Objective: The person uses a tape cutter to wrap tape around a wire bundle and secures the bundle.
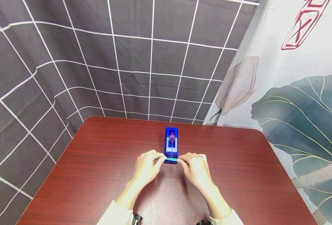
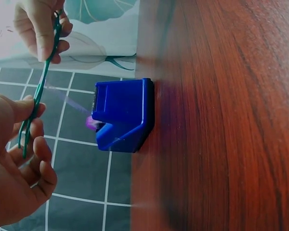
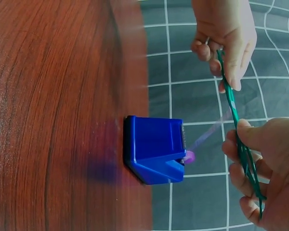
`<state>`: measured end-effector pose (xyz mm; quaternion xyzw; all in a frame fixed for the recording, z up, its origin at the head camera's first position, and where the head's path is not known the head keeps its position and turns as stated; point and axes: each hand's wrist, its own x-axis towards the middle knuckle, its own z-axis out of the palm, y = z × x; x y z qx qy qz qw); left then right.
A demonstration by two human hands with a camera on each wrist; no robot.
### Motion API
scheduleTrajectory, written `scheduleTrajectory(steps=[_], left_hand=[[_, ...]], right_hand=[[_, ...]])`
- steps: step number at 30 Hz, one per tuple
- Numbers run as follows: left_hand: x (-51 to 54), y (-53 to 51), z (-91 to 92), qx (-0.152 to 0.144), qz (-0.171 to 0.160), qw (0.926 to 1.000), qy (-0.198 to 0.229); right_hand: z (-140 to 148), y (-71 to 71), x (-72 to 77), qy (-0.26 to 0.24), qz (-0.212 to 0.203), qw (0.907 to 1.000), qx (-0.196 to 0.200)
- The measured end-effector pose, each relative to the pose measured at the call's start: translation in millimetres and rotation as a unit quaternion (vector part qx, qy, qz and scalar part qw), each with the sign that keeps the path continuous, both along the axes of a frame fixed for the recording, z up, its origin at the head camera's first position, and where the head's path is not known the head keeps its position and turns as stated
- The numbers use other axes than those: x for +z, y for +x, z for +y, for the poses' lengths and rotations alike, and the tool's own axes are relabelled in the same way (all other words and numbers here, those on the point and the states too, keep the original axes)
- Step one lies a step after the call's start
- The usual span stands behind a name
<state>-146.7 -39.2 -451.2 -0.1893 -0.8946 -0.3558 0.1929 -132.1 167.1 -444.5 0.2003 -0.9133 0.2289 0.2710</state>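
Left hand: thumb and forefinger pinched together, and there it was, the left hand point(image 1: 147, 165) gripping one end of the green cord bundle point(image 3: 232, 103), the other fingers loosely bent.
Right hand: the same story opposite, the right hand point(image 1: 196, 167) pinching the bundle's right end between thumb and fingers, a little gap from its partner.
Green bundle: up off the table it went, held taut-looking between the two hands, crossing over the near end of the dispenser, thin loops poking past both grips.
Tape dispenser: the blue tape dispenser point(image 2: 123, 106) sat on the table, long side running near to far, between the hands and mostly farther off than them.
Tape: a purple roll point(image 1: 172, 138) sat in the dispenser, and a see-through strip point(image 3: 209, 134) slanted up from it, seeming to meet the bundle between the pinches.
Table: reddish-brown wood grain across the table point(image 1: 112, 150), shining at the near side.
Backdrop: grey gridded cloth point(image 1: 135, 53) far and left, leaf-printed white cloth point(image 1: 273, 62) right.
Sleeves: pale cuffs point(image 1: 116, 215) at the near edge.
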Motion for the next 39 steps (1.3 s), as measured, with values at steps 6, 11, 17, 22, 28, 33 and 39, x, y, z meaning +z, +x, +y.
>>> scheduleTrajectory(steps=[6,11,17,22,28,33,39], left_hand=[[-0.5,-0.2,-1.0,-0.001,0.002,0.9999,0.011],[-0.9,0.0,-1.4,0.000,-0.002,1.0000,0.009],[0.5,0.3,-1.4,0.003,0.002,1.0000,0.007],[1.3,1.1,-0.8,0.004,-0.009,0.9997,-0.021],[1.3,1.3,-0.3,0.001,-0.026,0.9991,-0.034],[1.9,1.2,-0.1,0.002,-0.024,0.9992,-0.031],[1.4,1.0,-0.8,0.003,-0.019,0.9995,-0.026]], right_hand=[[-0.4,-1.6,-2.0,-0.002,0.015,0.9999,0.006],[-1.0,-1.7,-2.7,0.007,0.027,0.9996,0.007],[-1.1,-1.2,-1.0,0.054,0.030,0.9981,0.002],[-1.4,-1.7,-0.5,0.066,0.047,0.9967,0.003],[-1.1,-1.6,-1.5,0.064,0.041,0.9971,0.005],[-2.0,-0.3,-0.5,0.053,0.017,0.9985,-0.001],[-1.5,-0.2,-1.7,0.041,0.003,0.9991,-0.007]])
